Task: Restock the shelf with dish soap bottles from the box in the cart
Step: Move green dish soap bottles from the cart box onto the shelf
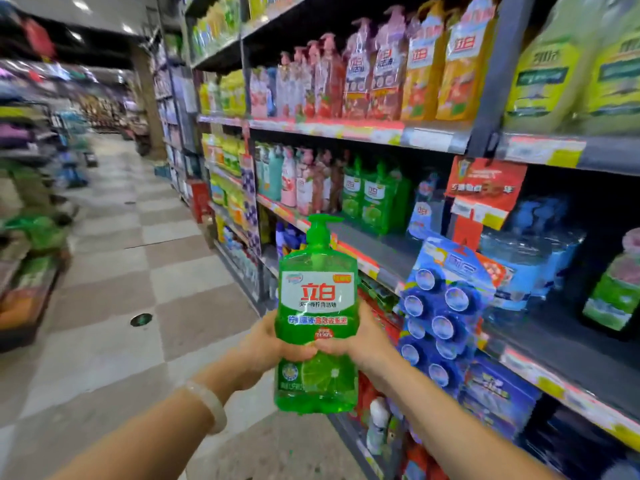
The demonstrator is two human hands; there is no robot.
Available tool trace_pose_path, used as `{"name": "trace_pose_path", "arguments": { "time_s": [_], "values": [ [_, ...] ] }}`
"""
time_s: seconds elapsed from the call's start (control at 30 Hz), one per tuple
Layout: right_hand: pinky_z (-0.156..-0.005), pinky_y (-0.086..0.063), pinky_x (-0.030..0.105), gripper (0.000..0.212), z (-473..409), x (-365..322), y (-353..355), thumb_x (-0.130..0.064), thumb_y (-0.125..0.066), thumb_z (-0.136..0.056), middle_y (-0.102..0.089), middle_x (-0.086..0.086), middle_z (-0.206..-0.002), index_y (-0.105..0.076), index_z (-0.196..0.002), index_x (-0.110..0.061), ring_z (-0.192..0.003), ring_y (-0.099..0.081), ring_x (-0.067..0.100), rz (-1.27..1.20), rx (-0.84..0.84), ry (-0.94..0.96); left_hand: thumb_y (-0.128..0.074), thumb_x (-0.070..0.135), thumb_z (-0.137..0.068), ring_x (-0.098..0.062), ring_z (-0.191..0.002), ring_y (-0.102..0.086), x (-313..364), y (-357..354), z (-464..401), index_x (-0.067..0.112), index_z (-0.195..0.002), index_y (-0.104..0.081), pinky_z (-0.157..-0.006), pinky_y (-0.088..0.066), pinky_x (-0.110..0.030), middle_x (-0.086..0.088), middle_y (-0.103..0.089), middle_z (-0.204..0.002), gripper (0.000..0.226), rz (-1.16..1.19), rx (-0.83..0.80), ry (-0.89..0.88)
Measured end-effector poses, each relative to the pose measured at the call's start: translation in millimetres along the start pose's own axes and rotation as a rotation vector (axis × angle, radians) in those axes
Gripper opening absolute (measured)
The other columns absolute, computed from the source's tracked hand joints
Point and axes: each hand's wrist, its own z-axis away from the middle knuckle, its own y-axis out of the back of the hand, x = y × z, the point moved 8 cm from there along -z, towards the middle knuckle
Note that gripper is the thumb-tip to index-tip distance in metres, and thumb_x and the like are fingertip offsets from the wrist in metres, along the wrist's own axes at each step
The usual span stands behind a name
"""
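Upright, translucent green pump bottle (317, 317) two-handed.

Green pump-top dish soap bottle (317, 306) upright, before shelf (377, 252).

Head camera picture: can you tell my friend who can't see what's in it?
Two hands, left hand and right hand, hold a green dish soap bottle upright in a shop aisle. Shelves of soap bottles stand on the right.

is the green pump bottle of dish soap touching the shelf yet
Apart. The head view shows the green pump bottle held upright by left hand and right hand, out before the grey shelf.
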Motion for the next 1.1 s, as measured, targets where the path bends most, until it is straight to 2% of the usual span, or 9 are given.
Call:
{"name": "trace_pose_path", "arguments": {
  "time_s": [0.13,0.3,0.4,0.5,0.6,0.77,0.9,1.0,1.1],
  "values": [
    [-0.093,-0.051,0.044,0.081,-91,-17,-5,0.012,-0.079,-0.059,-0.065,0.011,-0.115,-0.042,-0.129,-0.007,-0.104,-0.064,0.024,0.038,-0.011,0.017,-0.073,-0.014,-0.066,-0.018,-0.089,-0.07,25,42,-83,0.008,-0.112,-0.056,-0.073,-0.056,-0.027,-0.007,-0.072,-0.1,0.054,-0.01,0.014,-0.021],
    [-0.087,-0.054,0.034,0.084,-180,-18,-10,0.01,-0.081,-0.057,-0.064,0.007,-0.116,-0.041,-0.127,-0.011,-0.1,-0.064,0.016,0.086,0.016,0.036,-0.077,-0.01,-0.063,-0.019,-0.092,-0.07,28,83,-168,0.011,-0.114,-0.055,-0.074,-0.057,-0.028,-0.005,-0.073,-0.101,0.06,-0.004,0.027,-0.023],
    [-0.092,-0.052,0.041,0.088,-229,-7,-12,0.011,-0.083,-0.054,-0.064,0.01,-0.119,-0.041,-0.129,-0.006,-0.107,-0.063,0.023,0.101,0.06,0.032,-0.078,-0.01,-0.061,-0.018,-0.092,-0.07,22,104,-219,0.013,-0.112,-0.056,-0.073,-0.057,-0.028,-0.003,-0.073,-0.099,0.06,-0.012,0.009,-0.033],
    [-0.083,-0.055,0.028,0.087,-280,10,-12,0.013,-0.083,-0.051,-0.065,0.009,-0.115,-0.043,-0.127,-0.005,-0.1,-0.065,0.017,0.119,0.12,0.028,-0.076,-0.013,-0.064,-0.013,-0.087,-0.071,13,122,-274,0.017,-0.106,-0.058,-0.066,-0.056,-0.021,0.002,-0.075,-0.094,0.055,-0.035,-0.058,-0.032],
    [-0.092,-0.052,0.038,0.084,-336,19,-13,0.01,-0.084,-0.053,-0.064,0.01,-0.116,-0.043,-0.125,-0.004,-0.107,-0.062,0.023,0.136,0.18,0.014,-0.076,-0.014,-0.062,-0.016,-0.091,-0.07,16,141,-337,0.014,-0.109,-0.056,-0.072,-0.056,-0.026,-0.002,-0.074,-0.097,0.058,-0.054,-0.125,-0.047],
    [-0.063,-0.044,0.0,0.079,-424,11,3,0.013,-0.083,-0.052,-0.059,-0.01,-0.095,-0.043,-0.115,-0.012,-0.08,-0.055,-0.007,0.149,0.375,0.035,-0.076,-0.014,-0.063,-0.016,-0.092,-0.069,36,162,-451,0.011,-0.113,-0.054,-0.082,-0.056,-0.031,-0.003,-0.072,-0.102,0.06,-0.111,-0.24,-0.072],
    [-0.063,-0.043,-0.001,0.089,-478,10,33,0.014,-0.083,-0.052,-0.061,-0.006,-0.102,-0.039,-0.125,-0.011,-0.085,-0.056,0.0,0.162,0.516,0.061,-0.076,-0.012,-0.066,-0.005,-0.089,-0.068,58,150,-530,0.021,-0.108,-0.053,-0.076,-0.055,-0.022,0.008,-0.071,-0.099,0.058,-0.206,-0.368,-0.148],
    [-0.064,-0.041,-0.003,0.092,-509,15,56,0.006,-0.084,-0.055,-0.056,-0.023,-0.097,-0.034,-0.127,-0.02,-0.081,-0.055,-0.016,0.21,0.59,0.074,-0.079,-0.007,-0.064,-0.002,-0.092,-0.064,69,140,-580,0.02,-0.116,-0.048,-0.081,-0.054,-0.021,0.009,-0.068,-0.104,0.067,-0.287,-0.405,-0.203],
    [-0.066,-0.04,-0.004,0.092,-543,23,79,0.004,-0.084,-0.056,-0.057,-0.023,-0.101,-0.032,-0.124,-0.027,-0.085,-0.055,-0.02,0.239,0.655,0.089,-0.082,-0.002,-0.063,0.007,-0.092,-0.062,75,128,-626,0.029,-0.114,-0.047,-0.076,-0.053,-0.013,0.015,-0.066,-0.103,0.07,-0.35,-0.442,-0.258]
  ]
}}
